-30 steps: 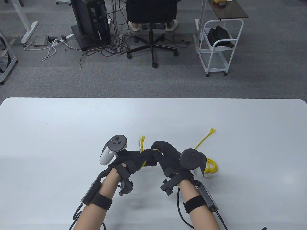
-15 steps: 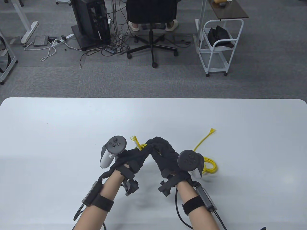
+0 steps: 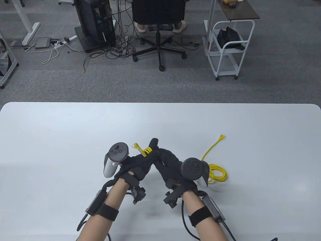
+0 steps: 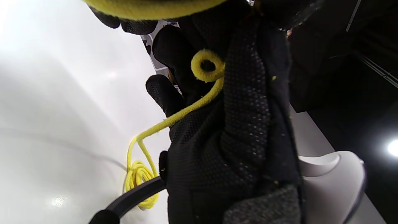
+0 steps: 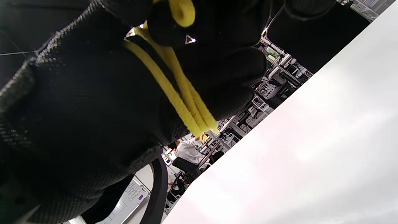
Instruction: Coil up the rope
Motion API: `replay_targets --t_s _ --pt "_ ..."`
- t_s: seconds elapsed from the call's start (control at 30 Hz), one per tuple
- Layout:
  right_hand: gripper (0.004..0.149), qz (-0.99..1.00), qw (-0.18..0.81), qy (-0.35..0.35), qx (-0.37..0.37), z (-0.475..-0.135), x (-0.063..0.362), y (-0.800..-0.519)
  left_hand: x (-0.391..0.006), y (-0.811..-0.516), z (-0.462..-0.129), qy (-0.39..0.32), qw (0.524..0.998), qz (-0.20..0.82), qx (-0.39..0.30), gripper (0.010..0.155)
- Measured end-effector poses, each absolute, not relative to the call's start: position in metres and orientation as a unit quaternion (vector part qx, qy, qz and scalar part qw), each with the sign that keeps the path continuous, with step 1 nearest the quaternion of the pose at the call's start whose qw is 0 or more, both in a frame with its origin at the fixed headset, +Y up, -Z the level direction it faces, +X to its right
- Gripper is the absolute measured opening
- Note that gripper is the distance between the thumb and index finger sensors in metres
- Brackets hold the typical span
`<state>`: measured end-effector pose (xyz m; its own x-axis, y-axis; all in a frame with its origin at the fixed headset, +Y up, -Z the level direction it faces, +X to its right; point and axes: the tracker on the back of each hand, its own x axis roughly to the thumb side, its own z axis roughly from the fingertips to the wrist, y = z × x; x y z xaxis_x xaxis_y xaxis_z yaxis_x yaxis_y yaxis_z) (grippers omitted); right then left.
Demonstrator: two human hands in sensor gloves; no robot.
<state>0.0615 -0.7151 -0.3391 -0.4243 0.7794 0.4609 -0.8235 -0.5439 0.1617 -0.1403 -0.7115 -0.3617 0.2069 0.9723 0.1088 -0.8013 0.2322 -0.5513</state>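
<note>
A thin yellow rope (image 3: pixel 217 173) lies partly bundled in loops on the white table (image 3: pixel 62 140), with one frayed end (image 3: pixel 221 137) stretched out behind it. My left hand (image 3: pixel 136 164) and right hand (image 3: pixel 166 163) meet above the table's middle and both hold the other part of the rope. Its strands (image 3: pixel 147 151) wrap around a raised finger, and a second frayed end (image 3: pixel 136 146) sticks out to the left. In the left wrist view the rope (image 4: pixel 186 109) runs from the gloves down to the bundle (image 4: pixel 140 177). In the right wrist view several strands (image 5: pixel 183 90) lie across the black glove.
Beyond the table's far edge stand an office chair (image 3: pixel 158 25), a computer tower (image 3: pixel 94 22) with floor cables, and a white wire cart (image 3: pixel 229 47).
Both hands have shifted slightly left and away from me. A finger has risen with rope strands wrapped around it, and the near frayed end has moved left. The bundle on the table stays put.
</note>
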Motion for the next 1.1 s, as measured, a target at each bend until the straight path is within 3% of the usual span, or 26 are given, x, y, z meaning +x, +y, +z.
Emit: replay_targets --t_s 0.2,0.6,0.73,0.9,1.1 --pt "0.041 0.851 0.46 -0.034 0.252 -0.339 0.059 -0.717 -0.141 -0.707 -0.36 -0.213 0.766 0.588 -0.149 0.06" --pt "0.04 0.875 0.384 0.042 0.293 -0.343 0.054 -0.727 -0.14 -0.693 -0.354 -0.252 0.728 0.632 -0.079 0.054" --pt "0.04 0.881 0.37 0.052 0.29 -0.343 0.052 -0.73 -0.141 -0.692 -0.354 -0.269 0.692 0.665 -0.082 0.053" --pt "0.041 0.894 0.352 0.05 0.272 -0.347 0.059 -0.732 -0.136 -0.696 -0.355 -0.292 0.607 0.729 -0.127 0.056" --pt "0.041 0.913 0.334 0.034 0.233 -0.353 0.078 -0.73 -0.124 -0.696 -0.353 -0.329 0.606 0.705 -0.167 0.057"
